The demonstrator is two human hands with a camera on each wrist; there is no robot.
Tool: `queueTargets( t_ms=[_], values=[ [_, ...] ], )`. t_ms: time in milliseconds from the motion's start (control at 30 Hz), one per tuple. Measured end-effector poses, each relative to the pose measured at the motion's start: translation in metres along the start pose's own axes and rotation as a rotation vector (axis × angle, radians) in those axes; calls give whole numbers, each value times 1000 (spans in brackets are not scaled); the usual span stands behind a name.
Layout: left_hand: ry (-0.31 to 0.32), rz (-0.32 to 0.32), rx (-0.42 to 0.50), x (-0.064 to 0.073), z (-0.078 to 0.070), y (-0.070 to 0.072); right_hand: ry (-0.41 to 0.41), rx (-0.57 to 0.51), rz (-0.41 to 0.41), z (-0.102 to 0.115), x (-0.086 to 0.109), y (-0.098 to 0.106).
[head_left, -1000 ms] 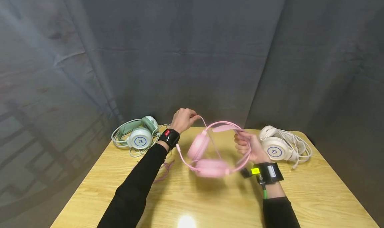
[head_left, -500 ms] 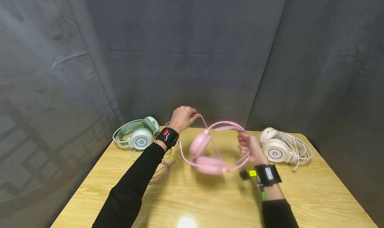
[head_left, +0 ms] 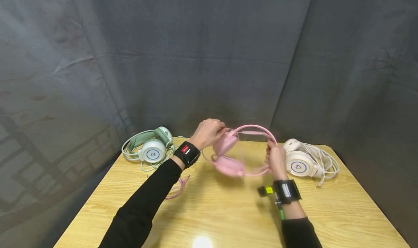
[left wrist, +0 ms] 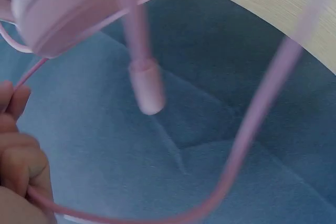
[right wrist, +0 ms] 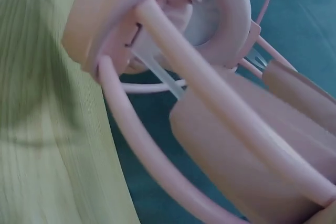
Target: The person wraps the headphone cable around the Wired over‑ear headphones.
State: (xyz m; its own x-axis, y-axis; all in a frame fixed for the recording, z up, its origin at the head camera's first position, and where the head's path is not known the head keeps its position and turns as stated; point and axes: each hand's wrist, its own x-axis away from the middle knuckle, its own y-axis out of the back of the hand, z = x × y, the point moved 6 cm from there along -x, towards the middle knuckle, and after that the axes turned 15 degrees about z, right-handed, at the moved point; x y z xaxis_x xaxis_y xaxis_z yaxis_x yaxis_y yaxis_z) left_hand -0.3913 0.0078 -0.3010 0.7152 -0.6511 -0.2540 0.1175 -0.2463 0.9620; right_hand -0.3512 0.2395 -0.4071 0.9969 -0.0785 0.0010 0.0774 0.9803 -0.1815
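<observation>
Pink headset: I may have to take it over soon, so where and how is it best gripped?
Probably by the headband, from the right, as the right hand grips it. Its slim arch bulges that way, giving something to close round. I'd avoid the left end: the bulky earcups are there, and the left hand holds the cable beside them.

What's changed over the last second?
In the head view, the left hand has moved right, closer to the pink headset, whose ear cups now sit higher in the picture. Nothing newly gripped or released: the left hand still pinches the pink cable, the right hand the headband. The green headset and white headset stayed put.
</observation>
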Motion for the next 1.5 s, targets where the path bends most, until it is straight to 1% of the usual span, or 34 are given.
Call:
queueTargets(
  t_ms=[33, 100, 200, 233, 300, 367, 500, 600, 667, 733, 833, 933, 1000, 1067, 1167, 1300, 1500],
  values=[
    [-8, 31, 3, 0, -2, -1, 15, 52, -36, 2, 1, 2],
    [-15, 90, 18, 0, -3, -2, 44, 195, -118, 6, 3, 6],
    [-30, 158, 65, 1, -4, -4, 92, 381, -242, 10, 4, 13],
    [-39, 173, 84, 1, -5, -5, 107, 416, -280, 11, 4, 15],
    [-59, 184, 122, 3, -10, -9, 132, 425, -335, 10, 5, 19],
    [-70, 192, 169, 6, -18, -14, 153, 366, -360, 7, 4, 22],
    [-75, 202, 217, 12, -32, -29, 154, 206, -380, 0, 4, 25],
    [-86, 198, 221, 14, -43, -40, 168, 81, -381, -3, 5, 24],
    [-107, 175, 207, 16, -52, -45, 195, -9, -381, -4, 6, 23],
    [-136, 143, 171, 18, -60, -50, 230, -136, -374, -4, 6, 22],
    [-159, 90, 142, 24, -70, -58, 261, -330, -355, -4, 6, 22],
    [-175, 48, 159, 30, -75, -67, 263, -498, -331, -3, 5, 23],
    [-181, 42, 165, 35, -78, -73, 250, -581, -310, -3, 4, 25],
    [-185, 39, 173, 39, -81, -79, 236, -637, -291, -2, 3, 27],
    [-167, 46, 186, 45, -82, -87, 214, -705, -260, -3, 2, 29],
    [-147, 40, 232, 54, -84, -95, 167, -798, -220, -7, 0, 29],
    [-123, 0, 309, 64, -84, -104, 75, -888, -196, -12, 0, 29]
  ],
)
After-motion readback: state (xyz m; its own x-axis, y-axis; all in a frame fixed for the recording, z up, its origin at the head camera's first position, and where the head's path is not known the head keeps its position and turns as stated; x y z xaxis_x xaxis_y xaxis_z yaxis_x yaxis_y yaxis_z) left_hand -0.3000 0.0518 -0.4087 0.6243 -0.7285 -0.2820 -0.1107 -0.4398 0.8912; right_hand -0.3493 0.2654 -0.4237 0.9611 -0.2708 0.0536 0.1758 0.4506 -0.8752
